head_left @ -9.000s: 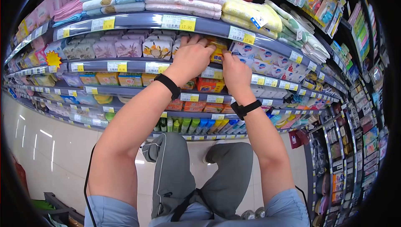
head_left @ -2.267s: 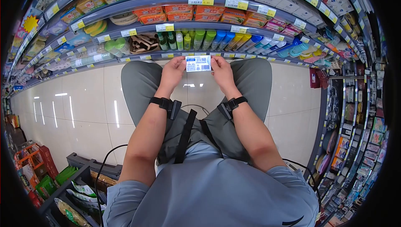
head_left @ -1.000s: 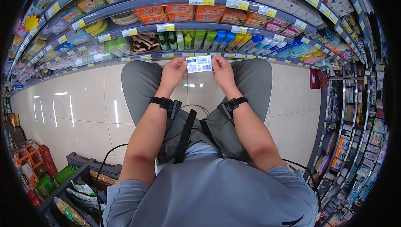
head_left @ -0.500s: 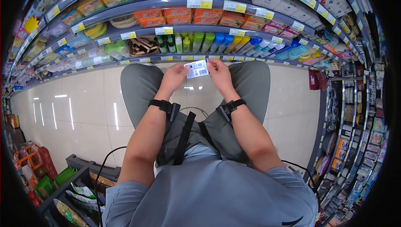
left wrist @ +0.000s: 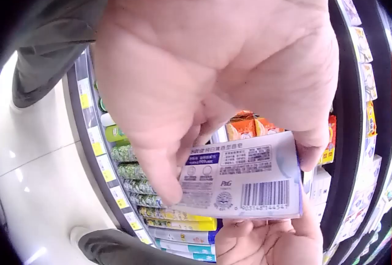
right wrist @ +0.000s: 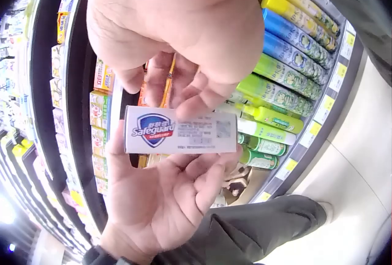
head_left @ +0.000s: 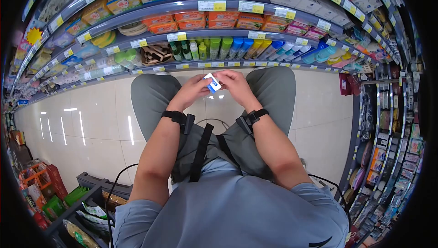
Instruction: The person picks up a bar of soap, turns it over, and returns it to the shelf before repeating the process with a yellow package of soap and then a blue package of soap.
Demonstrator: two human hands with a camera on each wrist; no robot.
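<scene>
A white and blue Safeguard soap box [head_left: 212, 83] is between my two hands, low over my knees. My left hand [head_left: 190, 90] grips it, with the thumb on one end and fingers at the other side in the left wrist view. There the printed back of the soap box [left wrist: 245, 179] shows its barcode. A narrow side of the soap box [right wrist: 184, 133], with the logo, faces the right wrist view. My right hand [head_left: 239, 86] pinches the box's edge with thumb and fingertips; the left hand [right wrist: 159, 197] lies beneath it in that view.
Store shelves curve ahead, with orange soap packs [head_left: 221, 18] and several spray cans [head_left: 226, 47] on the lower levels. Another rack [head_left: 388, 124] stands at the right. A dark bin of bagged goods [head_left: 86, 202] is at the lower left. Tiled floor [head_left: 86, 124] lies around my legs.
Earlier, the hands were at the shelf among the soaps; later they held the box flat, one at each end. Since then, the box has turned and tilted, and the hands have drawn closer together.
</scene>
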